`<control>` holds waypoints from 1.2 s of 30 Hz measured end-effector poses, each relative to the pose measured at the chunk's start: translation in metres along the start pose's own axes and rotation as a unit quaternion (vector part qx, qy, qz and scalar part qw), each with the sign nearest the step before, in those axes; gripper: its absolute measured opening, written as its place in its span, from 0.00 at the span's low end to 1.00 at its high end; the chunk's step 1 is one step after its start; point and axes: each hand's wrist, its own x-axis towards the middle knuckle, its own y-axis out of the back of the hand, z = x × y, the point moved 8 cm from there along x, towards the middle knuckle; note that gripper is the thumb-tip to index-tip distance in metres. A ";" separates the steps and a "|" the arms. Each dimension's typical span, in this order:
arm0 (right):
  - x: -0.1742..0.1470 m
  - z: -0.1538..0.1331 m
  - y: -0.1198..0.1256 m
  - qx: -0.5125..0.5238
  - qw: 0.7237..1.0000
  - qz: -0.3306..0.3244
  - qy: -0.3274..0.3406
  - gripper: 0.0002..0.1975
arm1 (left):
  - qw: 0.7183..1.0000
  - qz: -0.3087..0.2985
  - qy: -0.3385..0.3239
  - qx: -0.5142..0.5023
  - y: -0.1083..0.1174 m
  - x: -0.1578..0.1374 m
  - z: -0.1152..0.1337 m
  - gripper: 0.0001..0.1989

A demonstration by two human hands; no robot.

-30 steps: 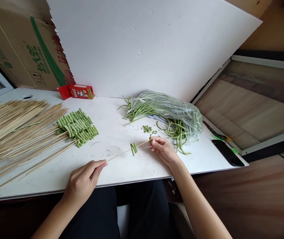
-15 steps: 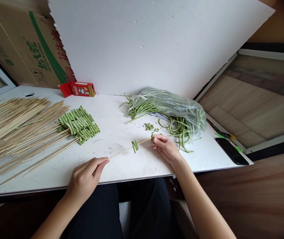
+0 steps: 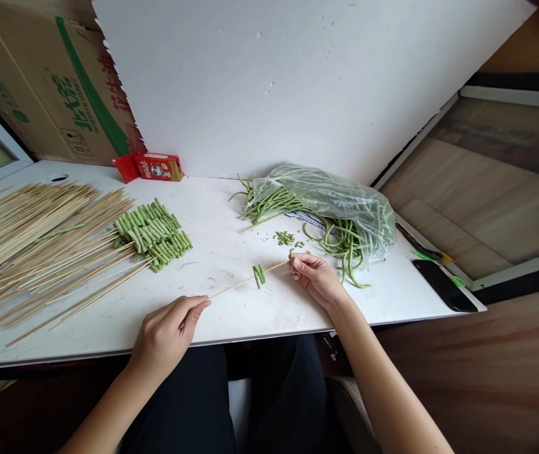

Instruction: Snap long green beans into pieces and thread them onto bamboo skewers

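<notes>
My left hand (image 3: 168, 328) pinches one end of a thin wooden skewer (image 3: 234, 285) over the front of the white table. Short green bean pieces (image 3: 259, 276) sit threaded on the skewer, past its middle. At the far end my right hand (image 3: 315, 277) grips another cut bean piece (image 3: 291, 257) between thumb and fingers, against the skewer's tip. To the left lies a stack of finished bean skewers (image 3: 153, 233), their bean ends facing right. A clear plastic bag (image 3: 340, 195) of long green beans (image 3: 345, 243) rests behind my right hand.
Many bare skewers (image 3: 28, 221) lie on the left of the table (image 3: 222, 214). Small bean tips (image 3: 285, 238) are heaped near the bag. A red packet (image 3: 158, 167) stands by the white board (image 3: 273, 94). A black phone (image 3: 444, 285) and a knife (image 3: 418, 243) lie right.
The view has shifted slightly, so everything sits a little to the right. Both hands keep their hold, and the bean pieces on the skewer look the same.
</notes>
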 end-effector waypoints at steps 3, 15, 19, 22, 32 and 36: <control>0.001 0.001 0.000 0.010 1.000 -0.003 -0.003 0.16 | 1.000 0.002 -0.002 0.004 -0.001 0.000 0.000 0.05; -0.001 -0.001 0.001 0.009 1.000 0.001 0.000 0.14 | 1.000 -0.008 0.001 0.006 -0.002 0.000 0.001 0.04; -0.002 -0.002 0.000 -0.008 1.000 0.006 -0.003 0.14 | 1.000 -0.009 0.000 0.008 -0.002 0.000 0.001 0.04; -0.002 -0.003 -0.001 -0.018 1.000 0.002 0.005 0.13 | 1.000 -0.011 0.000 0.009 -0.003 0.000 0.000 0.04; -0.003 -0.003 -0.004 -0.046 0.999 -0.005 0.008 0.14 | 1.000 -0.010 0.001 0.008 -0.003 -0.001 0.000 0.05; -0.005 -0.004 -0.006 -0.050 0.999 -0.002 0.001 0.15 | 1.000 -0.007 0.003 0.006 -0.002 -0.001 0.000 0.05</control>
